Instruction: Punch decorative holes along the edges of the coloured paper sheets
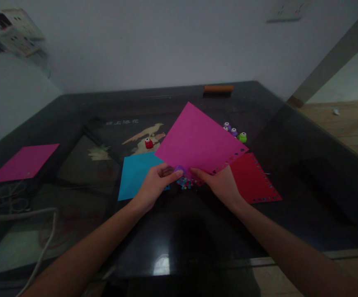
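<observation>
Magenta paper slants above the glossy black desk [173, 222], the square sheet [197, 140] raised at the middle with one corner pointing to the wall and small holes along its lower right edge. The right hand [224, 186] grips it near that edge, thumb on top and the other fingers mostly hidden underneath. The left hand [154, 181] has its fingers closed around a small purple craft punch [180, 168] at the sheet's near corner; whether the paper sits in its slot, I cannot tell. Just below, between the hands, lies a little heap of multicoloured confetti [185, 183]. A blue sheet [135, 175] lies partly behind the left hand, and a red sheet [255, 181] with punched borders lies beside the right. Beyond the blue one stands a red punch [148, 143], over the desk's bird picture [149, 131]. Past the raised sheet's right side, several purple punches [234, 132] cluster near a green punch [242, 137]. Another magenta sheet [24, 163] rests well apart at far left, and a brown bar [218, 89] lies near the back edge.
</observation>
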Available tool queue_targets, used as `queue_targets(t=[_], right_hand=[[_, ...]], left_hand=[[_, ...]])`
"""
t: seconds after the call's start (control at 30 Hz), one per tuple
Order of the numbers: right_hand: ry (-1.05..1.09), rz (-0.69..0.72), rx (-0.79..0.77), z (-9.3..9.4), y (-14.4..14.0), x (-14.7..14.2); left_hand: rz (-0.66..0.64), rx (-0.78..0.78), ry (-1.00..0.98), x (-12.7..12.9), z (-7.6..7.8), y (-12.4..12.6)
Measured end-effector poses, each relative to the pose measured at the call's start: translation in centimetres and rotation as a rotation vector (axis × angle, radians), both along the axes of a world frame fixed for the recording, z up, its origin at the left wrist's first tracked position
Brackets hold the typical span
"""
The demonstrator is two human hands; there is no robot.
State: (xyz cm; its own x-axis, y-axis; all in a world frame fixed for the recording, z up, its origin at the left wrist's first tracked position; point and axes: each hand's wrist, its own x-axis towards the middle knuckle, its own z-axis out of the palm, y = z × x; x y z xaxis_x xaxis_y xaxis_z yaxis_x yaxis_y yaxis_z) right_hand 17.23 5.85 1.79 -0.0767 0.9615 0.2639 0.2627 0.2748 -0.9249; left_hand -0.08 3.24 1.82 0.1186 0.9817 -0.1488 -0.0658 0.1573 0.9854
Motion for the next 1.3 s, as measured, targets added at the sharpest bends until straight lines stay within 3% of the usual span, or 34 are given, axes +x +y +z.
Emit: queue_targets(t=[1.3], right_hand=[[-0.026,-0.026,-0.007,-0.15,-0.11,-0.07]], left_hand=[[0.125,0.024,0.042,0.57,-0.45,-0.18]])
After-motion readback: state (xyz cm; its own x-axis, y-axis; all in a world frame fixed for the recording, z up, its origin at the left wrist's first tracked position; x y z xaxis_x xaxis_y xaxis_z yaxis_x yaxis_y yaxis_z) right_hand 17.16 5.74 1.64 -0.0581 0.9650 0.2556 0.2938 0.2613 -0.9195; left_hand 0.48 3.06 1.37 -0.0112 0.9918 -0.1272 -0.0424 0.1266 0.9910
